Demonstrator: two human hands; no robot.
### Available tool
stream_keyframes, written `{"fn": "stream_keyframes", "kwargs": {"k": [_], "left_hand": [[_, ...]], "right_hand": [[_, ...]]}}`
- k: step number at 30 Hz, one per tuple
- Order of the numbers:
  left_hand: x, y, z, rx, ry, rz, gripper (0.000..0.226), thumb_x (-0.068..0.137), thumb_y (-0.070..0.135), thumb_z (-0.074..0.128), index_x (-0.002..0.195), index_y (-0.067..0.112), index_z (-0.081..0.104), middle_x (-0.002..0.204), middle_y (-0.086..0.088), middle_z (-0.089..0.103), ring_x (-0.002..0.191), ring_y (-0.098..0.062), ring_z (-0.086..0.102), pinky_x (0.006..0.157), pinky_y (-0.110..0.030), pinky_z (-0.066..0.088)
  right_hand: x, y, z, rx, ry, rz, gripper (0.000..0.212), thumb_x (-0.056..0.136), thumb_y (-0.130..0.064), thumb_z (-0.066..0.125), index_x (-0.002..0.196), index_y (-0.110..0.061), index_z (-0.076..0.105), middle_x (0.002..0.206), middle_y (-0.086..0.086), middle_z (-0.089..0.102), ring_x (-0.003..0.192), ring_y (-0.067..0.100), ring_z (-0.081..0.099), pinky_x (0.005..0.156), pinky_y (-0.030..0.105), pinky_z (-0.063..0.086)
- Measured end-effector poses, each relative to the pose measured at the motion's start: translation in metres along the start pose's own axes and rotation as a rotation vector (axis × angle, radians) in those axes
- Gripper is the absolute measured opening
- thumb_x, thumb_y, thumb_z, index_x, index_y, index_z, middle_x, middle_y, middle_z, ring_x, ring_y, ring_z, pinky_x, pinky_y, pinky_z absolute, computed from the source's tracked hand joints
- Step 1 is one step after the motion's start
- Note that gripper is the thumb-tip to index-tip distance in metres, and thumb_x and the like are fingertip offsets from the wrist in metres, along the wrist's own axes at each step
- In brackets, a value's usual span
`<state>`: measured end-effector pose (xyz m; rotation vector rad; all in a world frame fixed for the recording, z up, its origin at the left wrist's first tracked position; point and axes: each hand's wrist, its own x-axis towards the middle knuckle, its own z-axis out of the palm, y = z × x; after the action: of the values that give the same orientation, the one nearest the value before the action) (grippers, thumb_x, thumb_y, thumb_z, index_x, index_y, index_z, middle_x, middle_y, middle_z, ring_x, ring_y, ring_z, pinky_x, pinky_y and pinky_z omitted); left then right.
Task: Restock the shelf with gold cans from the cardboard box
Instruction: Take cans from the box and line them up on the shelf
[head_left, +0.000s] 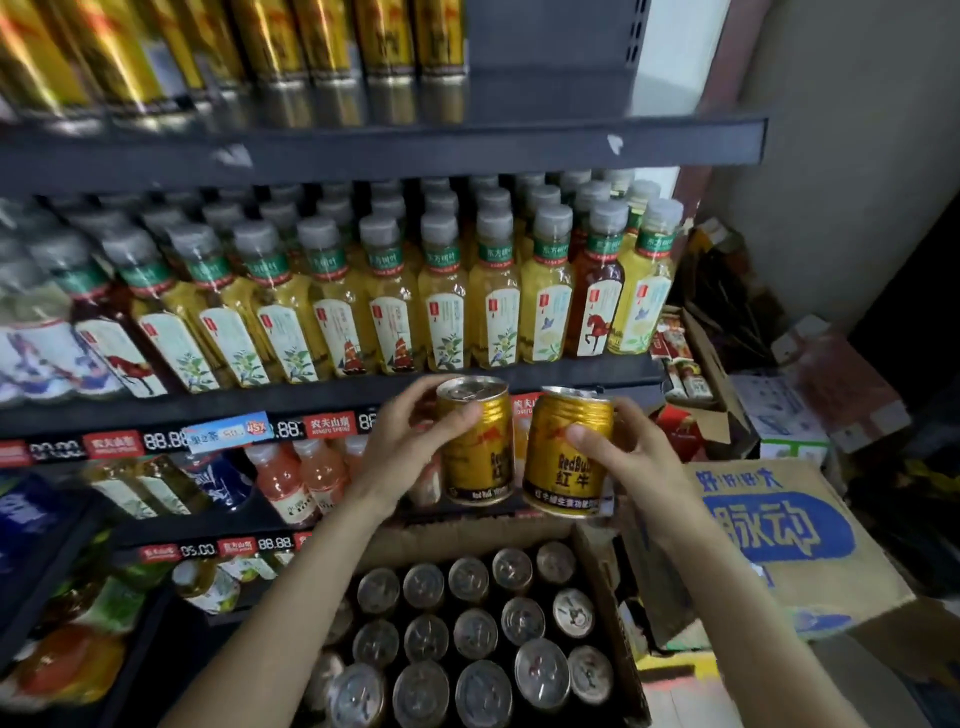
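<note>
The left hand (410, 447) grasps a gold can (477, 441), its label half hidden by fingers. Just beside it, the right hand (626, 457) grasps a second gold can (566, 452) reading "RedBull". Below both grips, the cardboard box (597, 566) holds more cans, tops only showing.

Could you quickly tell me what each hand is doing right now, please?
Left hand: grips one gold can, upright, above the cardboard box.
Right hand: grips the other gold can, tilted slightly.
</note>
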<state>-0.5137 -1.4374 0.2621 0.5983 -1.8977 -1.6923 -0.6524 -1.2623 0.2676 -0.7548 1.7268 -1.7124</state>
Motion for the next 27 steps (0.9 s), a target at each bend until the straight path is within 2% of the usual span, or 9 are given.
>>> {"fn": "stream_keyframes", "kwargs": {"k": [3,6,8,10,14,16,18,22,27], "left_hand": [[0.013,0.054,-0.009,0.057,0.025,0.162,0.046,0.057,0.06,0.063,0.098,0.04,0.066,0.102,0.016,0.069,0.095,0.002,0.064,0.072,-0.014,0.049],[0.03,0.105,-0.016,0.074,0.025,0.306,0.028,0.064,0.053,0.061,0.087,0.041,0.07,0.089,0.017,0.072,0.086,0.0,0.067,0.068,-0.013,0.05],[0.044,0.137,-0.021,0.104,0.053,0.389,0.025,0.067,0.05,0.062,0.087,0.036,0.069,0.084,0.017,0.072,0.082,0.0,0.067,0.067,-0.013,0.051],[0.058,0.166,-0.024,0.161,0.092,0.483,0.032,0.068,0.054,0.06,0.093,0.035,0.066,0.086,0.017,0.07,0.085,0.002,0.065,0.07,-0.013,0.05],[0.097,0.209,-0.029,0.281,0.166,0.599,0.016,0.079,0.05,0.063,0.093,0.043,0.062,0.091,0.024,0.065,0.085,0.013,0.06,0.073,-0.008,0.048],[0.123,0.221,-0.032,0.316,0.191,0.626,0.02,0.078,0.052,0.064,0.095,0.041,0.062,0.092,0.024,0.064,0.084,0.014,0.059,0.077,-0.013,0.048],[0.15,0.226,-0.033,0.318,0.21,0.636,0.033,0.076,0.053,0.065,0.103,0.035,0.065,0.096,0.021,0.064,0.086,0.013,0.058,0.079,-0.013,0.046],[0.198,0.223,-0.031,0.382,0.176,0.542,0.049,0.084,0.043,0.063,0.126,0.019,0.056,0.117,0.005,0.057,0.107,-0.007,0.051,0.086,-0.021,0.041],[0.24,0.214,-0.022,0.474,0.173,0.472,0.056,0.087,0.042,0.06,0.135,0.016,0.045,0.136,-0.006,0.05,0.124,-0.021,0.047,0.098,-0.032,0.042]], "right_hand": [[0.016,-0.053,0.003,-0.084,-0.055,-0.157,0.037,0.069,-0.037,0.076,0.1,-0.023,0.06,0.095,-0.004,0.07,0.088,0.007,0.067,0.071,0.02,0.054],[0.032,-0.103,0.008,-0.102,-0.093,-0.3,0.032,0.069,-0.035,0.076,0.095,-0.023,0.061,0.08,-0.011,0.073,0.077,0.0,0.068,0.064,0.013,0.051],[0.046,-0.133,0.011,-0.105,-0.098,-0.379,0.029,0.07,-0.034,0.073,0.094,-0.022,0.062,0.075,-0.015,0.072,0.074,-0.001,0.067,0.064,0.013,0.049],[0.062,-0.162,0.014,-0.12,-0.073,-0.459,0.031,0.071,-0.034,0.074,0.096,-0.022,0.062,0.077,-0.012,0.071,0.075,0.001,0.067,0.066,0.015,0.05],[0.1,-0.21,0.016,-0.11,-0.003,-0.572,0.022,0.082,-0.025,0.068,0.102,-0.02,0.058,0.086,-0.008,0.068,0.073,-0.002,0.066,0.063,0.013,0.049],[0.122,-0.228,0.015,-0.13,0.026,-0.594,0.023,0.084,-0.024,0.067,0.104,-0.019,0.056,0.091,-0.005,0.067,0.077,0.0,0.066,0.063,0.012,0.049],[0.147,-0.24,0.011,-0.179,0.049,-0.614,0.033,0.083,-0.027,0.068,0.112,-0.016,0.055,0.101,0.0,0.067,0.09,0.009,0.066,0.071,0.018,0.05],[0.195,-0.248,-0.001,-0.316,0.083,-0.604,0.052,0.081,-0.029,0.07,0.125,-0.012,0.051,0.115,0.005,0.06,0.107,0.021,0.059,0.087,0.034,0.051],[0.233,-0.245,-0.007,-0.415,0.119,-0.557,0.058,0.082,-0.027,0.07,0.131,-0.008,0.047,0.125,0.01,0.056,0.113,0.025,0.056,0.094,0.04,0.051]]}}
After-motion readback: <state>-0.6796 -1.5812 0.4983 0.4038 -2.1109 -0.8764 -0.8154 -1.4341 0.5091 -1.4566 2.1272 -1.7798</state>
